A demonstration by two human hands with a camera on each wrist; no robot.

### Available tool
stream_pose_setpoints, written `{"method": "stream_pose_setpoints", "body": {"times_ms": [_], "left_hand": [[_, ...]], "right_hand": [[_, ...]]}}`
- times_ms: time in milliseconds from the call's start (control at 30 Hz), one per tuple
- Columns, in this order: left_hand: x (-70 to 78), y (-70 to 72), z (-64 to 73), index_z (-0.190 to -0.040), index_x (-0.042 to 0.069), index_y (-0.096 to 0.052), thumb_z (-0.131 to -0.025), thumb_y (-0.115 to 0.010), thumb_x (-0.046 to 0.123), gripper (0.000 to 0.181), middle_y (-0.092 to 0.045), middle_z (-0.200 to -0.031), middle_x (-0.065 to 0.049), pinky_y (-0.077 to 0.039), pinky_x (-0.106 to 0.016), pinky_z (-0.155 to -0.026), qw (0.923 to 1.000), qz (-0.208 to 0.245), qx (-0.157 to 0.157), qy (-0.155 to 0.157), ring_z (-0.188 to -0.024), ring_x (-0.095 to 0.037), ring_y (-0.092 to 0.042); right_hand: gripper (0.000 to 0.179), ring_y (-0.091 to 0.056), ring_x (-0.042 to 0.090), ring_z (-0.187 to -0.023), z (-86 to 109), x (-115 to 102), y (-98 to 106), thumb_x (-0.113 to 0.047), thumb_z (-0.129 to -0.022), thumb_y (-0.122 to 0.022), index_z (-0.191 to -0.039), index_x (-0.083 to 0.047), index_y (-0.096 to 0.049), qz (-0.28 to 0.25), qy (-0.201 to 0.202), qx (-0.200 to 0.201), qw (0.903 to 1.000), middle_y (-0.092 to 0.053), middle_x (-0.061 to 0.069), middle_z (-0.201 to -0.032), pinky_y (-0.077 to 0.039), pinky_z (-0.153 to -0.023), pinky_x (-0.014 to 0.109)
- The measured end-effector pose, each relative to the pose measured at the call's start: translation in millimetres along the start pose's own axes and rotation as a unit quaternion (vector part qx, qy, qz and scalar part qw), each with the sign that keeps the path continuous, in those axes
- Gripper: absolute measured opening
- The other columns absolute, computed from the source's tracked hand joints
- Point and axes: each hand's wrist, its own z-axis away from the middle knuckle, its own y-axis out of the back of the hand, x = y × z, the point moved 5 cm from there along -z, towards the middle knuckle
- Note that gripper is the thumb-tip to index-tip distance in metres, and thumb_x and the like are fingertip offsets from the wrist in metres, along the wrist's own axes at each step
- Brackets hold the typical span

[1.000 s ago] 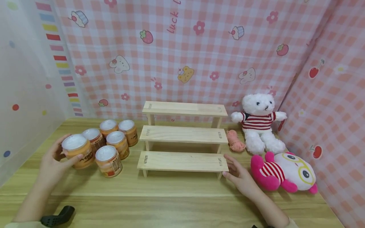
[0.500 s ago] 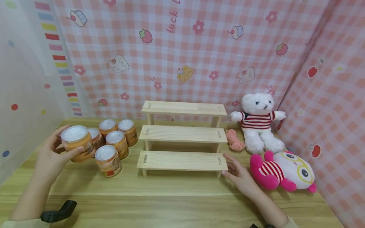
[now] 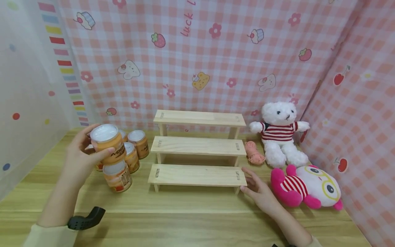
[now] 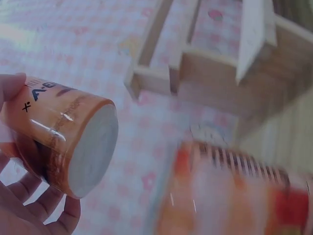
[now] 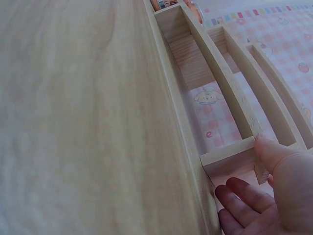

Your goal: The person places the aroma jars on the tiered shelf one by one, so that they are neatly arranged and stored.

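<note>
My left hand point(image 3: 77, 159) grips an orange-labelled can point(image 3: 111, 150) with a pale lid, thumb across its front and fingers around the far side. It is held upright above the group of cans, hiding some of them. In the left wrist view, the held can point(image 4: 58, 132) is seen from its base end. A similar can point(image 3: 118, 178) stands on the table just below it. My right hand point(image 3: 260, 193) holds the right end of the lowest step of a three-tier wooden shelf point(image 3: 197, 175); the right wrist view shows the thumb on the step's edge and the other fingers loosely bent.
More cans point(image 3: 139, 145) stand left of the shelf. Right of it lie a pink yarn skein point(image 3: 254, 153) and a pink plush toy point(image 3: 308, 187), with a white teddy bear point(image 3: 279, 132) seated behind. Checked cloth point(image 3: 197, 51) hangs at the back.
My left hand has lifted the can from the left of the group and carried it right, over the other cans. My right hand stays at the shelf's end.
</note>
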Motion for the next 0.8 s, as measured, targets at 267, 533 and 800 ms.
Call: {"method": "stream_pose_setpoints", "body": {"times_ms": [267, 533, 800], "left_hand": [[25.9, -37.3, -8.9, -0.141, 0.023, -0.048, -0.078, -0.081, 0.008, 0.073, -0.052, -0.106, -0.001, -0.045, -0.018, -0.063, 0.999, 0.041, -0.021, -0.005, -0.084, -0.014, -0.048], [43.8, -71.2, -12.8, -0.141, 0.02, -0.047, -0.076, -0.083, 0.013, 0.075, -0.052, -0.107, -0.005, -0.047, -0.022, -0.067, 0.9957, 0.077, -0.052, -0.001, -0.088, -0.018, -0.05], [58.3, -107.2, -15.0, -0.138, 0.018, -0.051, -0.073, -0.084, 0.011, 0.073, -0.051, -0.099, -0.007, -0.048, -0.024, -0.069, 0.9903, 0.119, -0.067, -0.025, -0.086, -0.018, -0.05]], "right_hand": [[0.061, -0.054, 0.034, -0.112, 0.7, 0, 1, -0.001, -0.092, -0.062, -0.145, 0.001, -0.033, 0.0, 0.004, 0.001, 1.0, -0.055, 0.029, -0.124, -0.048, -0.085, 0.024], [0.062, -0.053, 0.036, -0.113, 0.0, 5, 2, -0.001, -0.092, -0.062, -0.146, -0.001, -0.033, 0.002, -0.002, 0.001, 1.0, -0.056, 0.029, -0.123, -0.048, -0.086, 0.024], [0.062, -0.054, 0.034, -0.113, -0.3, 2, 1, 0.0, -0.091, -0.062, -0.146, 0.0, -0.033, 0.0, 0.002, 0.0, 1.0, -0.056, 0.028, -0.123, -0.049, -0.085, 0.024]]}}
